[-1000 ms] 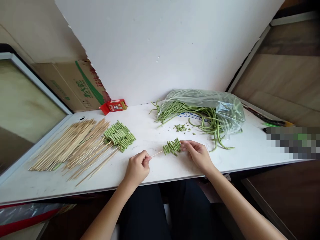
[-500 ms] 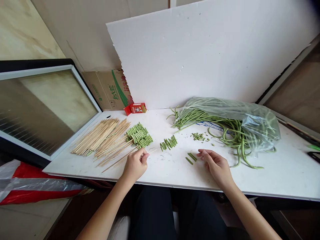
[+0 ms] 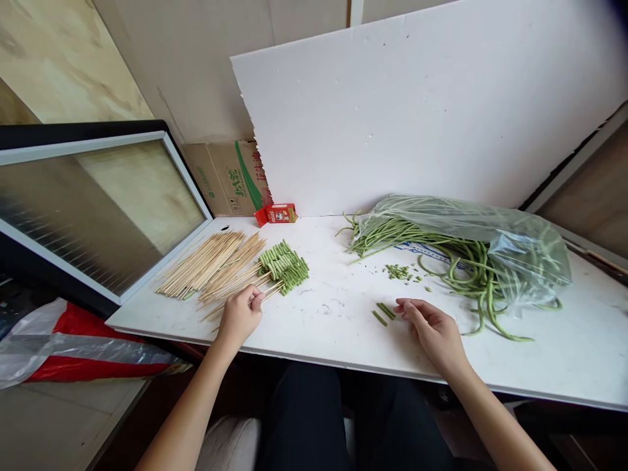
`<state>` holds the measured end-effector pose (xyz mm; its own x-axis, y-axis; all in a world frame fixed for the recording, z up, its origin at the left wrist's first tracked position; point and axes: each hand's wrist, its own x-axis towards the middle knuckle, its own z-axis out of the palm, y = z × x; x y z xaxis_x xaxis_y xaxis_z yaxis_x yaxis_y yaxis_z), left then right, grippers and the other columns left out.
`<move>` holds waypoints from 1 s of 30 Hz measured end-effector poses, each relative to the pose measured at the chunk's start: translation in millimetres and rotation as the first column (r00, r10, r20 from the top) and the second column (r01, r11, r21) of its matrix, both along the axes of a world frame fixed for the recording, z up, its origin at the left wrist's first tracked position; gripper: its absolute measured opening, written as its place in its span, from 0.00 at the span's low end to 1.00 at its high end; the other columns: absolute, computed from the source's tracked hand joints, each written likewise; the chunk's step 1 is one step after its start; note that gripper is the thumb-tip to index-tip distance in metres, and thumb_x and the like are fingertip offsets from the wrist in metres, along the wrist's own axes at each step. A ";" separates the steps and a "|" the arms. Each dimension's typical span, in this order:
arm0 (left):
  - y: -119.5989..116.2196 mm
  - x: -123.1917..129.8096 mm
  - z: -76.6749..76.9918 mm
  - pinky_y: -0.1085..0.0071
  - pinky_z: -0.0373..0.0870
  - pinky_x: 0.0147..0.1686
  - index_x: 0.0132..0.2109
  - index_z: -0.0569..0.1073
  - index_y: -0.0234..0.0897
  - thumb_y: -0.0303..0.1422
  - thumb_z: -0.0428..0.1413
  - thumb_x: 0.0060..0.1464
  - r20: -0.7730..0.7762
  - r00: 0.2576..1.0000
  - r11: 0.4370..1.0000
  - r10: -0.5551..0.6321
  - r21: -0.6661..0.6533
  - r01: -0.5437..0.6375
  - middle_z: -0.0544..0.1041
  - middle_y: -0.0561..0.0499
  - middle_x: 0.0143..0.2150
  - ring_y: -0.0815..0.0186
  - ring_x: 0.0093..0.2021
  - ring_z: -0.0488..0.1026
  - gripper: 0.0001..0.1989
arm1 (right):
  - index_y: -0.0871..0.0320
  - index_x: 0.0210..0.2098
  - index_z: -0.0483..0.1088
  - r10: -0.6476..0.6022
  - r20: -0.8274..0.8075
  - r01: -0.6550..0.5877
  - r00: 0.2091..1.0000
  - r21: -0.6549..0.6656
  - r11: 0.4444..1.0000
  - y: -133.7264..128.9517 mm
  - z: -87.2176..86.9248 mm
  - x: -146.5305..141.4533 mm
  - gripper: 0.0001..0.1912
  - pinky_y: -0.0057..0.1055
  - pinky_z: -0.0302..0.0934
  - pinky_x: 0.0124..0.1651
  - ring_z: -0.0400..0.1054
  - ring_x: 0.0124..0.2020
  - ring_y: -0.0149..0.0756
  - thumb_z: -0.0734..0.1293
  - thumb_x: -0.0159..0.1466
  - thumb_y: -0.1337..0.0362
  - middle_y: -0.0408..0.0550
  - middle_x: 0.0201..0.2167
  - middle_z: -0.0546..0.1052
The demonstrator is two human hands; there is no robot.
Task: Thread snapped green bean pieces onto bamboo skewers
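My left hand (image 3: 241,315) pinches the bare stick of a bamboo skewer at the near edge of the pile of threaded bean pieces (image 3: 284,265). Cut green bean pieces sit side by side on the far ends of those skewers. To the left lie many plain bamboo skewers (image 3: 203,261), fanned out on the white table (image 3: 318,333). My right hand (image 3: 434,330) rests at the table with fingers loosely curled and apart, holding nothing visible. Its fingertips are beside a few loose bean pieces (image 3: 379,318).
Long green beans (image 3: 483,294) spill from a clear plastic bag (image 3: 534,248) at the right. Small bean ends (image 3: 397,271) lie in front of it. A red box (image 3: 282,213) stands at the back near a cardboard carton (image 3: 226,180). A white board (image 3: 392,118) closes off the rear.
The row of bean pieces that lay mid-table is now with the threaded pile. My left hand has moved left with its skewer. My right hand stays by the loose pieces.
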<state>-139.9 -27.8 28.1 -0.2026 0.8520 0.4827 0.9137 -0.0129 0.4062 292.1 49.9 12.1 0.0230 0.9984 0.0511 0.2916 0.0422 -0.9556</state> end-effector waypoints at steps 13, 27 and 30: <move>1.7 -1.0 -12.8 0.66 0.67 0.42 0.34 0.74 0.40 0.32 0.56 0.65 -0.088 0.992 0.994 0.089 0.066 -0.084 0.79 0.48 0.36 0.58 0.39 0.75 0.09 | 0.61 0.45 0.83 -0.001 0.007 0.001 1.000 0.041 0.999 -1.0 -0.8 0.5 0.33 0.32 0.59 0.23 0.66 0.21 0.34 0.70 0.63 0.35 0.60 0.38 0.86; 1.6 2.2 -22.5 0.59 0.72 0.46 0.37 0.74 0.41 0.34 0.58 0.66 -0.102 0.991 0.983 0.088 0.170 -0.070 0.80 0.47 0.38 0.55 0.41 0.76 0.06 | 0.59 0.45 0.83 0.009 0.057 -0.012 0.998 0.052 0.999 -0.2 -1.7 1.5 0.31 0.32 0.64 0.28 0.74 0.29 0.40 0.69 0.65 0.36 0.57 0.39 0.86; 0.8 4.7 -20.7 0.59 0.73 0.47 0.38 0.74 0.41 0.34 0.58 0.66 -0.090 0.991 0.980 0.094 0.182 -0.077 0.80 0.47 0.38 0.55 0.42 0.77 0.05 | 0.59 0.45 0.83 0.008 0.058 -0.011 0.998 0.062 0.998 -0.7 -0.5 0.9 0.31 0.32 0.64 0.28 0.73 0.28 0.40 0.69 0.65 0.36 0.57 0.38 0.86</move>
<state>-135.2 -27.0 7.3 -0.2154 0.7326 0.6457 0.9496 0.0030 0.3134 293.0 49.2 11.6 0.0088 0.9935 0.1137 0.3459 0.1036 -0.9325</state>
